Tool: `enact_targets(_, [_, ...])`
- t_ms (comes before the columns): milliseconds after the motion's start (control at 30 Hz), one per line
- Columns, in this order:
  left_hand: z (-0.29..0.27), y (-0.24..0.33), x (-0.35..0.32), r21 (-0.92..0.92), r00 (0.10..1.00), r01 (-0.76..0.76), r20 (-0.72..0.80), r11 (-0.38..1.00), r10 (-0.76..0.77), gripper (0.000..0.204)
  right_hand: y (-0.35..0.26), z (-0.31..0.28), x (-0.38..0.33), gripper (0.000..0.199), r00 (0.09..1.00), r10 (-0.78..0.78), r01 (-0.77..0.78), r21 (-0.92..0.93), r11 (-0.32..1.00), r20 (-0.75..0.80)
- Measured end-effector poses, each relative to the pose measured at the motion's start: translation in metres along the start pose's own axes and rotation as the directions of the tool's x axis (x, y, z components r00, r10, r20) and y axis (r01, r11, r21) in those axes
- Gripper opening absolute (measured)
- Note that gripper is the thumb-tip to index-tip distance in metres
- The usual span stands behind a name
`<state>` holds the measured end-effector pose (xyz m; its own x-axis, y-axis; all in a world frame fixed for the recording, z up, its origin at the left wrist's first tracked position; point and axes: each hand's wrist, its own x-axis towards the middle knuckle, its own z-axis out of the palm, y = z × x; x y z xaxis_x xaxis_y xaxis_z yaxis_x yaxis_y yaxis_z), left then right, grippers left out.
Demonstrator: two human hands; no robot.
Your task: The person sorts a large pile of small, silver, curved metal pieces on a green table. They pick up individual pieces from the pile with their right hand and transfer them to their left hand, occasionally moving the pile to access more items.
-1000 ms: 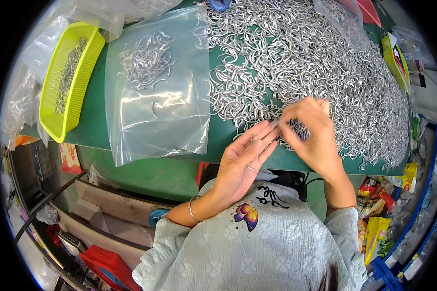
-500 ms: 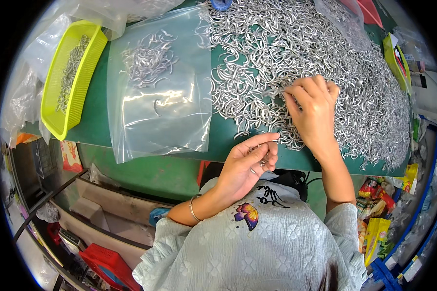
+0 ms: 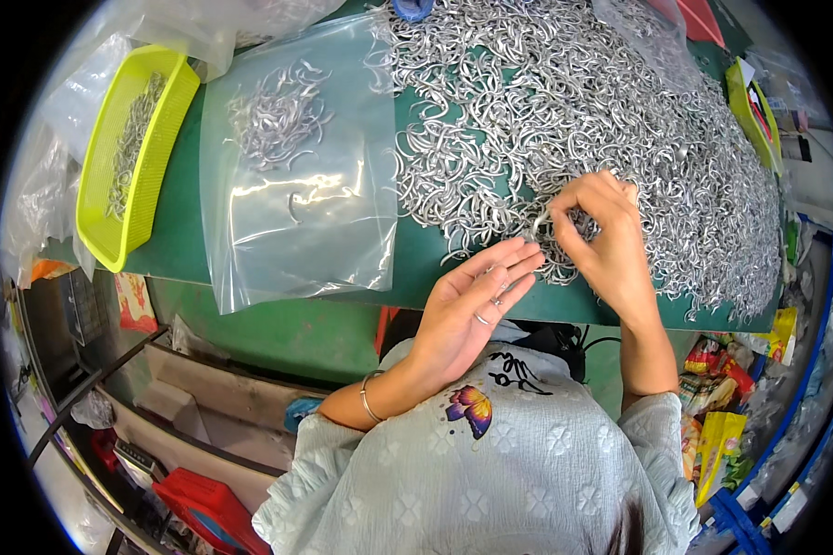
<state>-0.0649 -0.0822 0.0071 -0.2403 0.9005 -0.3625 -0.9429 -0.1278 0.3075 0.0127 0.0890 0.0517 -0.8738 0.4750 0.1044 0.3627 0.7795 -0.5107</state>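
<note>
A wide heap of small silvery curved metal pieces (image 3: 703, 185) covers the right of the green table (image 3: 426, 268). My right hand (image 3: 606, 240) is over the heap's near part, its thumb and index finger pinching one curved metal piece (image 3: 540, 220). Just left of it and nearer me, my left hand (image 3: 467, 301) is turned palm up with fingers stretched out, their tips close below that piece. A small shiny bit shows by the left thumb, too small to name; a ring sits on one finger.
Left of the heap lies a clear plastic bag (image 3: 296, 240) with curved pieces on or in it. A yellow-green basket (image 3: 148, 185) holding more pieces stands at far left. Another yellow-green basket (image 3: 752, 120) is at far right. A red crate (image 3: 204, 509) sits low at left.
My right hand has drawn back toward me from the heap, and a curved piece now shows between its fingertips. My left hand's curled fingers have straightened.
</note>
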Motion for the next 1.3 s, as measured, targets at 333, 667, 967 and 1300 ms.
enact_targets(333, [-0.001, 0.001, 0.001, 0.023, 0.999, 0.026, 0.031, 0.999, -0.027, 0.044, 0.003, 0.008, 0.0, 0.012, 0.971, -0.126, 0.039, -0.382, 0.923, -0.206])
enact_targets(667, [-0.023, -0.005, -0.002, -0.211, 0.976, 0.191, 0.144, 0.959, -0.163, 0.036, -0.014, -0.001, -0.002, 0.019, 0.984, -0.142, 0.133, 0.086, 0.987, 0.109])
enact_targets(967, [-0.012, -0.002, -0.01, 0.035, 0.98, 0.199, 0.017, 0.979, -0.2, 0.032, 0.003, 0.013, 0.008, 0.013, 0.934, -0.335, 0.353, -0.167, 0.921, 0.128])
enact_targets(1300, [-0.001, -0.006, -0.004, -0.037, 0.993, 0.006, -0.114, 0.999, -0.01, 0.033, -0.006, 0.003, -0.01, 0.011, 0.979, -0.153, 0.12, 0.227, 0.966, 0.135])
